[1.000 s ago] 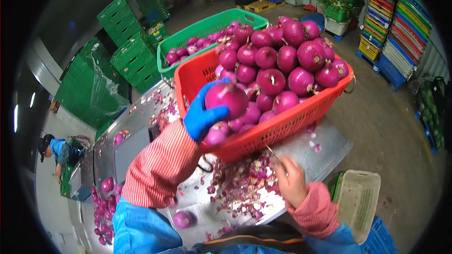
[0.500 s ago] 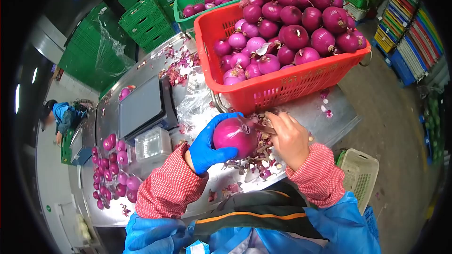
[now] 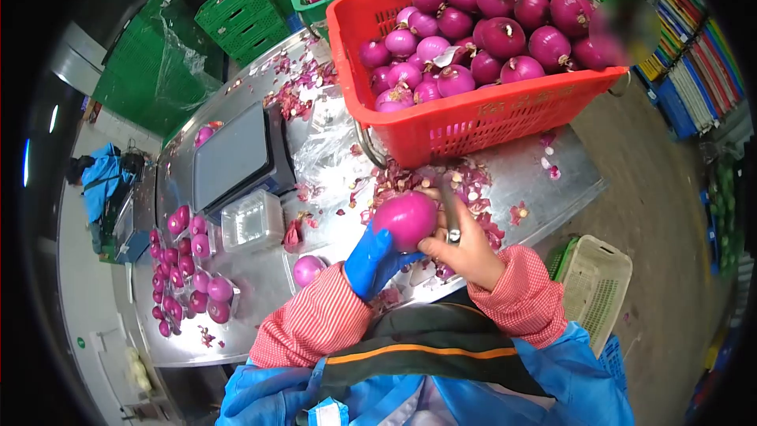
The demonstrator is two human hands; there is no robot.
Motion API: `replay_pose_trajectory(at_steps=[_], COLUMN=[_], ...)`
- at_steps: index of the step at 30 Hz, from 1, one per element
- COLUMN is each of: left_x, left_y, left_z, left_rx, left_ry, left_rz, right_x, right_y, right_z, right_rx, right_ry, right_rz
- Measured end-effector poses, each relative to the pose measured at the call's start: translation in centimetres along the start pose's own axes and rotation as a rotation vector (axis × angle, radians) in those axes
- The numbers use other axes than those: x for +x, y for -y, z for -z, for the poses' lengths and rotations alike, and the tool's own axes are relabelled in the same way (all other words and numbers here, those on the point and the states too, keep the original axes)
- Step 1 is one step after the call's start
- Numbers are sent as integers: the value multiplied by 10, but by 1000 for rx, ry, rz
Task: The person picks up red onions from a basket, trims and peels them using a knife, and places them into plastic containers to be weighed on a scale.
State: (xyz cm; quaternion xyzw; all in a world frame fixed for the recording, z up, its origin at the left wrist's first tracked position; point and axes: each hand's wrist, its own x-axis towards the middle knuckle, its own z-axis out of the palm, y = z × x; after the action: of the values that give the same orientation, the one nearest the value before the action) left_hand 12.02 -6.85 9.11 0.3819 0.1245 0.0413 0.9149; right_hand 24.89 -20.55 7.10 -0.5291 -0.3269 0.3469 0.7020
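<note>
A large purple onion (image 3: 404,222) rests in my left hand (image 3: 372,262), which wears a blue glove and supports it from below and the left. My bare right hand (image 3: 465,244) grips a small knife (image 3: 449,207) with its blade pointing up, beside the onion's right side; some fingers reach behind the onion. Under and behind both hands lie red and brown onion skins (image 3: 402,177). Another peeled onion (image 3: 308,270) sits on the metal table (image 3: 260,308), left of my left sleeve.
A red crate (image 3: 489,128) heaped with onions stands beyond my hands, a green crate (image 3: 315,9) behind it. On the left are a scale (image 3: 236,159), a clear tray (image 3: 252,219) and packed onions (image 3: 185,272). A person (image 3: 102,181) is far left; a pale basket (image 3: 595,284), lower right.
The onion in my left hand has turned, and that hand is now lower beneath it. The knife has swung upright. An onion now shows on the table near my left sleeve.
</note>
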Motion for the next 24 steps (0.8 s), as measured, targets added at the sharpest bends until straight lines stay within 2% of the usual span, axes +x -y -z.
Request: replay_pose_trajectory(at_steps=[1, 2, 5, 8, 9, 12, 15, 18, 19, 22, 24], left_x=[-1, -3, -4, -9, -10, -15, -17, -28, -28, -22, -16], left_y=[8, 10, 12, 8, 6, 4, 6, -4, -9, -5, 1], left_z=[13, 18, 31, 28, 25, 24, 30, 21, 18, 24, 23], left_rx=[-39, 17, 143, 385, 421, 440, 438, 355, 312, 435, 568], left_ry=[-108, -136, -172, -164, -173, -107, -103, -62, -37, -128, -164], left_rz=[-12, -56, -175, -233, -238, -208, -196, -173, -167, -158, -244], right_x=[-3, -10, -6, -3, -1, 4, 7, 11, 6, 0, 2], right_y=[-6, -3, 11, 31, 33, 29, 14, -25, -22, -6, 3], right_z=[-4, 1, 12, 6, 3, 2, 10, 47, 53, 32, 14], right_rx=[-161, -179, -910, -1187, -1232, -1340, -1300, -1334, -1313, -996, -770], right_ry=[-9, 41, -21, 26, 13, 16, 50, -85, -109, -115, -37], right_rz=[19, -58, 333, 354, 429, 468, 472, 354, 163, 174, 177])
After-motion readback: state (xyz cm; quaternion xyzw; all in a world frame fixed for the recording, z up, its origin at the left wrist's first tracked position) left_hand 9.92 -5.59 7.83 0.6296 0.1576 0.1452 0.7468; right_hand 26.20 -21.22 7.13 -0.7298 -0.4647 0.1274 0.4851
